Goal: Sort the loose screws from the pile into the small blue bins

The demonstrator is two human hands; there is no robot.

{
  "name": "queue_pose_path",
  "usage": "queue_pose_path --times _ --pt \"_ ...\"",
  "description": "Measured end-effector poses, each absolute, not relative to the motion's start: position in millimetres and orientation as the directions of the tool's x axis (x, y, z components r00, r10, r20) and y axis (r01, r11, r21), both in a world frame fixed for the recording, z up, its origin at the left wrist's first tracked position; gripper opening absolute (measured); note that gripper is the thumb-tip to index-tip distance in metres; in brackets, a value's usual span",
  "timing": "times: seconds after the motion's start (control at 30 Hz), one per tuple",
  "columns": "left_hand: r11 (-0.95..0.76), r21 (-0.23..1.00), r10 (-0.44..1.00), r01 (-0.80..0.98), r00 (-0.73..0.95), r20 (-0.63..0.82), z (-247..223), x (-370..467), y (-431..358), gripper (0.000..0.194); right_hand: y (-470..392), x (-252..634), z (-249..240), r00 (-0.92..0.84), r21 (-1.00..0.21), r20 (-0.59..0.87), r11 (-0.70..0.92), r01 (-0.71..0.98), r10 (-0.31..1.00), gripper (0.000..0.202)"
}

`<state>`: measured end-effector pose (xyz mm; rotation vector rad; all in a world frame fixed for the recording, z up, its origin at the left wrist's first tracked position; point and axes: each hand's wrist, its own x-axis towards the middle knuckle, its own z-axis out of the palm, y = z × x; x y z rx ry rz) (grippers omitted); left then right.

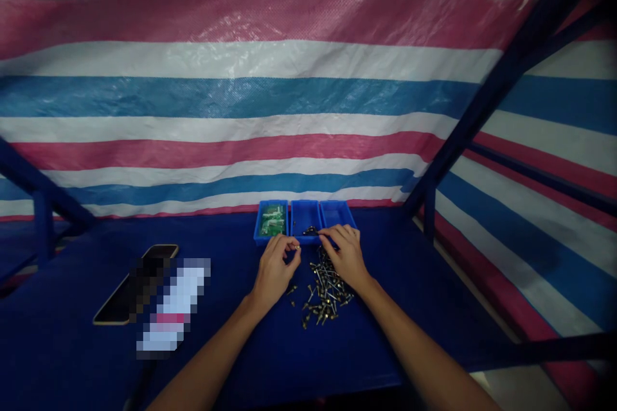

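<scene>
While resting on the blue tabletop (72,359), left hand (274,270) curled, fingertips pinched on a small metal piece (297,247) at its 1 o'clock. Right hand (344,257) palm down, fingers bent over the screw pile (322,295), tips just beside the middle tray; whether gripping a screw, cannot tell. Hands near each other, not touching. At 12 o'clock from the hands, three blue trays in a row: left tray (270,219) with green boards, middle tray (306,215) with a few dark screws, right tray (337,213) apparently bare. At 9 o'clock, well apart, a dark phone (123,295) lying flat. Behind, a striped tarp (241,77).
</scene>
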<state>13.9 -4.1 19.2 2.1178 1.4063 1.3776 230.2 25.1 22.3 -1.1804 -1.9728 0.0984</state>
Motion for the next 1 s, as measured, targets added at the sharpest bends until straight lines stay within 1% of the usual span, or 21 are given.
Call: queue_pose_path --times 0.23,0.43,0.67,1.0 --pt "-0.482 0.672 0.834 0.562 0.059 0.549 19.7 11.6 -3.3 0.008 27.1 230.7 21.1 -0.131 -0.478 0.619 0.504 0.719 0.775 0.023" --pt "-0.504 0.65 0.813 0.568 0.059 0.579 18.3 11.6 -2.3 0.009 27.7 231.2 20.3 -0.114 -0.498 0.616 0.497 0.71 0.779 0.023" --pt "-0.499 0.629 0.817 0.596 0.083 0.57 15.4 9.2 -1.9 0.014 27.5 230.1 18.9 -0.112 -0.498 0.623 0.503 0.706 0.774 0.024" --pt "-0.463 0.655 0.844 0.597 0.073 0.531 5.7 8.7 -0.1 0.017 27.5 231.8 21.6 -0.089 -0.513 0.614 0.482 0.71 0.784 0.025"
